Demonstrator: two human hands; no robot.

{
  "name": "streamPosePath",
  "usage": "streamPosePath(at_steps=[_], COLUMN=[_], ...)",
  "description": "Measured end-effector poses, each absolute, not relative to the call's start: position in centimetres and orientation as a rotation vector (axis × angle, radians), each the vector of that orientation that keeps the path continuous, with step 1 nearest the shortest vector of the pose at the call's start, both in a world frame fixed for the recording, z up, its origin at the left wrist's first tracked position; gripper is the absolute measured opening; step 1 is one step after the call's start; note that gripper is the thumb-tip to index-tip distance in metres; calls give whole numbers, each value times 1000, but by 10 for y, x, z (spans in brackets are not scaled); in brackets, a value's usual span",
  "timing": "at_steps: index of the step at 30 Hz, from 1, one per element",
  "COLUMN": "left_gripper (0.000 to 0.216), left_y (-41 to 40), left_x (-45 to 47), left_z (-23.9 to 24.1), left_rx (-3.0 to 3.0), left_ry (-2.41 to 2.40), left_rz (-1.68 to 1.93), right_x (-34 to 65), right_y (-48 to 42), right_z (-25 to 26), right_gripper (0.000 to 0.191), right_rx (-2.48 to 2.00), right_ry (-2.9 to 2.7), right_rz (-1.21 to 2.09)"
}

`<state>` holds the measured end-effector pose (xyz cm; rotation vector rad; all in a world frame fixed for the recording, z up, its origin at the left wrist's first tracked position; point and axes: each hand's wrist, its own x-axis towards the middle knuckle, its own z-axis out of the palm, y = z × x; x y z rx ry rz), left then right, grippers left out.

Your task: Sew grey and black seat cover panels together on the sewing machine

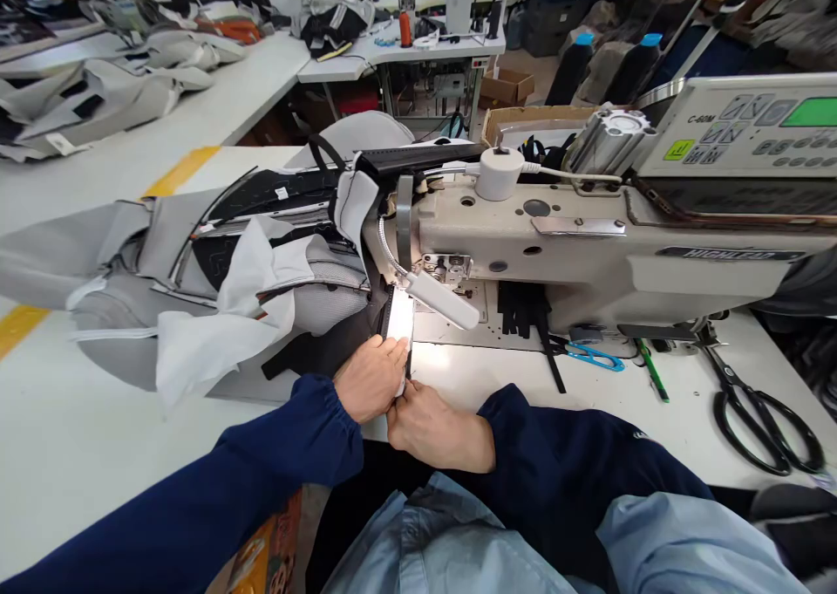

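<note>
L hand lies over white strip, ctr of frame; thumb hidden, so can't tell if it grips. R hand, just below, pinches strip's near end. Grey cover spreads mid-left; sewing machine mid-rt.

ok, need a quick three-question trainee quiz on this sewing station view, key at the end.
1. Which lies nearer the black-handled scissors: the green pen or the blue-handled tool?
2. True or false: the left hand lies on the blue-handled tool.
3. Fill in: the nameplate on the sewing machine reads ____.

Key
1. The green pen.
2. False; its fingers are on the white strip.
3. HIGHLEAD.
</note>
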<state>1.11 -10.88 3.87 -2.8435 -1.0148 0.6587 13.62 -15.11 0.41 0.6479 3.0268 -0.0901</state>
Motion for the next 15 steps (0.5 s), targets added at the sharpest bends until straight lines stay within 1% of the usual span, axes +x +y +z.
streamPosePath(at_steps=[4,7,15], left_gripper=[42,38,31], left_y=[-94,-83,-56], left_x=[14,16,11], left_z=[38,37,19], left_rx=[-2865,-2876,-2862], left_ry=[-993,-978,-993], left_rz=[640,602,415], right_x=[136,137,142], right_y=[-139,-131,-113], right_z=[2,1,-20], right_gripper=[21,22,21], right_rx=[716,776,964], right_ry=[2970,2953,3048], right_rz=[-135,-106,178])
